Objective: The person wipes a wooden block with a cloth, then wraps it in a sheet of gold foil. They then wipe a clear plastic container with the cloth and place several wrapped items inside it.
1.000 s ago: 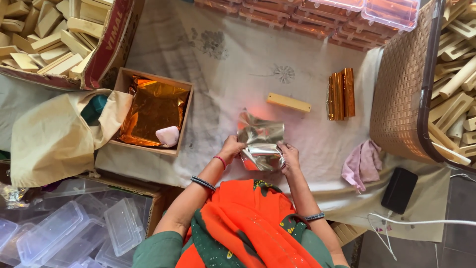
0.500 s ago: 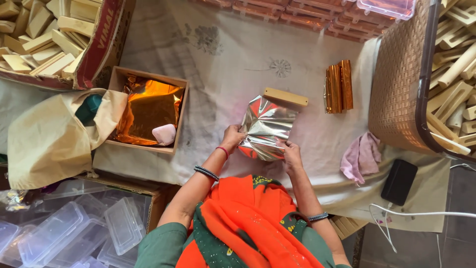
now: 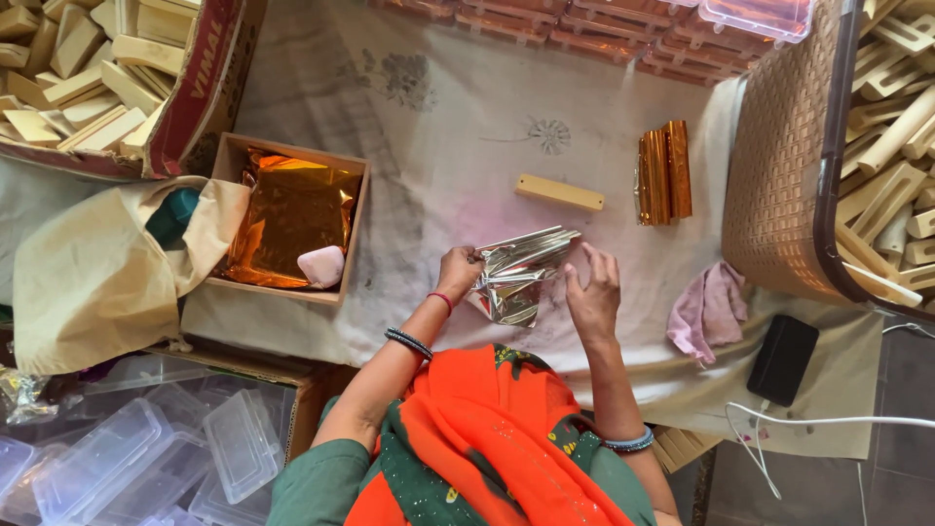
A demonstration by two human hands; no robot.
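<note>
Left hand (image 3: 458, 273) pinched the crumpled foil (image 3: 518, 275) above the cloth (image 3: 409, 166), right hand (image 3: 592, 292) open beside it; thin sheet looked liable to tear if tugged.

Left hand (image 3: 458, 271) fingers pinched shut; right hand (image 3: 592, 292) open, fingers spread.

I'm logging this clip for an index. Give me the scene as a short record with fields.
Left hand: pinches the edge of a silver foil sheet
Right hand: open, fingers beside the foil
Ahead on the cloth: one bare yellow bar, gold-wrapped bars
Left side: cardboard box of orange foil
Right side: woven basket, pink rag
</note>
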